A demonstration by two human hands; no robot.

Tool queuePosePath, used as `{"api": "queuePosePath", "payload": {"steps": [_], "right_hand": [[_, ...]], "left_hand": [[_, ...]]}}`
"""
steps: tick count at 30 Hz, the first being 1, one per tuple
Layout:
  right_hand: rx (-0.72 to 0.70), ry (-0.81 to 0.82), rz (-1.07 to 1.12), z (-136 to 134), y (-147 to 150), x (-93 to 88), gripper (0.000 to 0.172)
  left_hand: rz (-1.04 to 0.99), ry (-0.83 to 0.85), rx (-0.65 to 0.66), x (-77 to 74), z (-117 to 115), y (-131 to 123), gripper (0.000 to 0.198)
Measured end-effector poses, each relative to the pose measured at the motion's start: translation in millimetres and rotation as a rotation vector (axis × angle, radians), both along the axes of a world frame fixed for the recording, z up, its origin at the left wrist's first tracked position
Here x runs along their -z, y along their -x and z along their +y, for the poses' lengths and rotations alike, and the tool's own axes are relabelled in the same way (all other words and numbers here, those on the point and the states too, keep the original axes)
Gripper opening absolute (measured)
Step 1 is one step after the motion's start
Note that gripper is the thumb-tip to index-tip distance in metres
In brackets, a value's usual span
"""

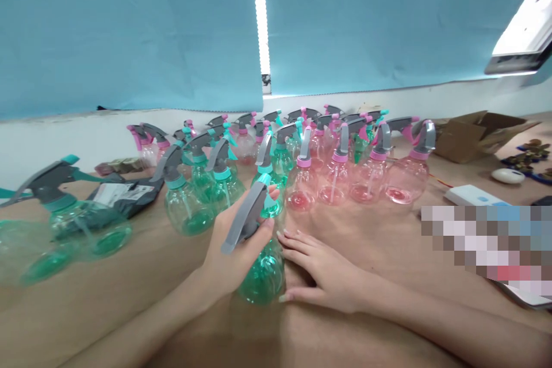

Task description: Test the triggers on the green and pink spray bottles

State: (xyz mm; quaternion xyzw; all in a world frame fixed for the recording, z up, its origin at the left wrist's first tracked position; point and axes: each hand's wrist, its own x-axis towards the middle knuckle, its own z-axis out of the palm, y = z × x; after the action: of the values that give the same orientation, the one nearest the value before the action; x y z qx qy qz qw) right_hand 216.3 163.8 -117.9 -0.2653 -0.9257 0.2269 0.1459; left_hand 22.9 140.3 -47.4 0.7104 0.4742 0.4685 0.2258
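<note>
My left hand [230, 259] is wrapped round the neck of a clear green spray bottle [263, 273] with a grey trigger head [245, 215] and a teal collar. The bottle stands on the brown table [129, 299] right in front of me. My right hand [317, 267] lies beside the bottle's body, its fingers stretched out flat and its thumb touching the lower right side of the bottle.
Behind stand several green spray bottles [194, 195] and several pink ones [371, 175]. Another green bottle [73, 218] is at the far left, by a dark plastic bag [125, 192]. A cardboard box [474, 135], a white device [474, 195] and a blurred patch lie at the right.
</note>
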Motion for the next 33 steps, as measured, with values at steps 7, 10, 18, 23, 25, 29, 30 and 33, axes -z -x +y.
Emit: {"api": "queuePosePath", "payload": {"steps": [7, 10, 18, 23, 25, 29, 30, 33], "right_hand": [[0.137, -0.065, -0.025, -2, 0, 6.8, 0.082], [0.120, -0.081, -0.056, -1, -2, 6.8, 0.080], [0.040, -0.092, -0.070, 9, -12, 0.9, 0.063], [0.177, -0.181, -0.047, 10, -12, 7.6, 0.055], [0.243, -0.200, -0.046, 10, -11, 10.4, 0.055], [0.251, -0.218, -0.049, 10, -11, 13.2, 0.056], [0.248, -0.221, -0.049, 10, -11, 13.3, 0.056], [0.243, -0.233, -0.051, 11, -11, 13.0, 0.055]], "left_hand": [[0.028, -0.033, -0.024, -0.3, -1, -1, 0.035], [0.002, -0.003, -0.017, 0.9, -1, -1, 0.036], [0.003, -0.004, -0.010, -0.1, -1, 0, 0.035], [0.000, 0.014, 0.006, -0.3, -1, 0, 0.035], [-0.006, 0.022, 0.011, 0.2, 0, 0, 0.035], [0.012, 0.010, 0.003, 0.0, -1, 0, 0.036], [0.019, 0.009, 0.000, -0.5, -1, 0, 0.036], [0.035, -0.001, -0.009, -2.6, -1, -1, 0.036]]}}
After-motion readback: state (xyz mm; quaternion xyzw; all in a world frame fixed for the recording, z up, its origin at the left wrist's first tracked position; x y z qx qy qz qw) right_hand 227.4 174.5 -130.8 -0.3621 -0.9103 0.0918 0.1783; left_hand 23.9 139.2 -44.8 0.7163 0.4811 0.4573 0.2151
